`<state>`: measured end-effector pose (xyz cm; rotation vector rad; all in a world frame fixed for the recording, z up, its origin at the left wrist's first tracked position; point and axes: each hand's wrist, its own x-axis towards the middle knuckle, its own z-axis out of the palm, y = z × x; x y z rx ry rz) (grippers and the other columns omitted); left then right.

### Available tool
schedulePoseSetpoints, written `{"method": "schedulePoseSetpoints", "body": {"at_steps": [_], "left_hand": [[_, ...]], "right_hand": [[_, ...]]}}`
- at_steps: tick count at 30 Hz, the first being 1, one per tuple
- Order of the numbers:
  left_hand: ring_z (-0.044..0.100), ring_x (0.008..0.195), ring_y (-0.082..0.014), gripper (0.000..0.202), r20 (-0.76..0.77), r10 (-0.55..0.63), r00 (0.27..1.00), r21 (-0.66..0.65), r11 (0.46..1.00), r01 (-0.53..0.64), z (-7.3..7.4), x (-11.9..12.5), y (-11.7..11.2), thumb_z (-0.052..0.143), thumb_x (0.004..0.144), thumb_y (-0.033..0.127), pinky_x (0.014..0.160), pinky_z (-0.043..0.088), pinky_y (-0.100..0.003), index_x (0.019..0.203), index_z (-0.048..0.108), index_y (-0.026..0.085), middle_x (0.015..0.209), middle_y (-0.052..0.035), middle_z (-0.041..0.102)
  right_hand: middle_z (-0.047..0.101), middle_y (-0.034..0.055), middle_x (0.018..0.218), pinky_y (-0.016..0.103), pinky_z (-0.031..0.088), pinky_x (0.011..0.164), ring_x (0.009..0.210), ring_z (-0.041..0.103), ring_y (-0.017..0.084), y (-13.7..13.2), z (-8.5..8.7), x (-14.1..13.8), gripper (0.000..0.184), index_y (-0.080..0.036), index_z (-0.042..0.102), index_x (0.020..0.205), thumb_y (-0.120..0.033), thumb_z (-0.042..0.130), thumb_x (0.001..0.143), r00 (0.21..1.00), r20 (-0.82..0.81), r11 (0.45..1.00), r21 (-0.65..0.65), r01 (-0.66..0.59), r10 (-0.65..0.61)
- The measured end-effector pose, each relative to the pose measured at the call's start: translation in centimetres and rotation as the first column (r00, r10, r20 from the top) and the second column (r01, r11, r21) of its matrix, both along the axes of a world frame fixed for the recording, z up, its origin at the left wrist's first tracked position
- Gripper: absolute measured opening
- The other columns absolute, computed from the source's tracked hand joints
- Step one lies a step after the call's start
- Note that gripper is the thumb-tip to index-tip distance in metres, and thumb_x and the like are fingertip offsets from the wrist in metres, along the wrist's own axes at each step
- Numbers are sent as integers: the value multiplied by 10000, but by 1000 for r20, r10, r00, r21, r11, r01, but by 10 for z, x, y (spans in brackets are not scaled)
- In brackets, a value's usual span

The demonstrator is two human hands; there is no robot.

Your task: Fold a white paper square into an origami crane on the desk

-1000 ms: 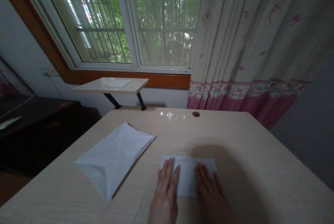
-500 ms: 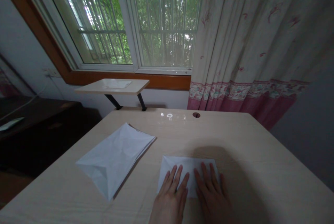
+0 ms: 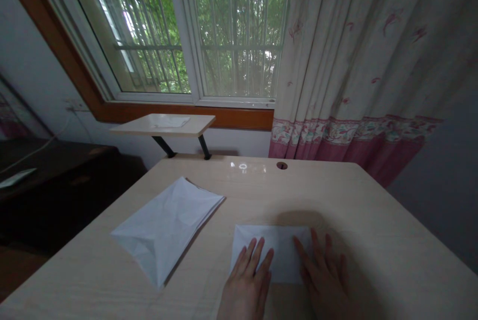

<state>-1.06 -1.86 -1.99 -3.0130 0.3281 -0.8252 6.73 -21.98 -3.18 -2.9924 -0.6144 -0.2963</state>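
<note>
A small white rectangle of folded paper (image 3: pixel 282 255) lies flat on the desk in front of me. My left hand (image 3: pixel 249 272) rests palm down over its left part, fingers stretched out and slightly spread. At the paper's right edge is my right hand (image 3: pixel 323 275), also palm down with its fingers apart, the index finger reaching over the sheet. The hands cover the paper's lower left and right portions. To the left lies a larger white folded paper (image 3: pixel 168 228), creased and slightly raised off the desk, touched by neither hand.
The pale wooden desk (image 3: pixel 317 185) has a round cable hole (image 3: pixel 282 165) near its far edge. A small raised shelf (image 3: pixel 142 130) on black legs stands at the back left, with a white sheet (image 3: pixel 170 121) on it. Behind are a window and a long curtain (image 3: pixel 347 86).
My right hand has slid to the right across the paper, out to its right edge. My left hand stays on the paper's left part. The view has shifted slightly.
</note>
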Motion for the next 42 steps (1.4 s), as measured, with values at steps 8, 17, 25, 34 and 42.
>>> {"method": "schedulePoseSetpoints", "body": {"at_steps": [8,17,25,34,42], "left_hand": [[500,1246,-250,427,-21,-9,1000,-15,1000,9,0,1,0,401,939,169,909,546,-390,1350,481,254,1423,-46,456],[486,1258,-250,441,-50,-8,999,-51,999,5,0,-1,0,405,934,155,925,536,-405,1357,471,259,1427,-40,448],[446,1291,-245,451,-57,-25,998,-86,996,20,-2,0,2,411,948,174,949,521,-395,1390,427,265,1451,-30,414],[386,1324,-306,479,-9,32,999,22,999,-32,-3,1,3,395,964,226,962,481,-497,1440,342,222,1482,-93,358],[304,1366,-317,471,29,81,996,3,997,-81,-10,0,4,383,975,277,985,454,-478,1443,339,248,1505,-83,319]], "right_hand": [[236,50,1536,636,225,1044,1399,55,339,-41,-5,10,521,-299,365,1428,-378,261,924,994,-55,992,77,97,-93],[238,73,1532,675,270,1003,1391,116,360,-51,-26,15,529,-287,362,1431,-422,309,922,999,-25,988,146,43,-40],[321,97,1490,646,221,1051,1380,194,349,-13,-5,9,522,-189,447,1387,-345,244,932,994,50,990,99,-99,95],[334,199,1459,605,235,1071,1362,207,396,-1,-10,6,727,-66,460,1364,-576,439,846,999,19,993,110,-42,40],[327,181,1464,625,222,1067,1358,239,380,-5,-7,7,686,-87,441,1379,-555,394,880,996,-43,993,90,-77,81]]}}
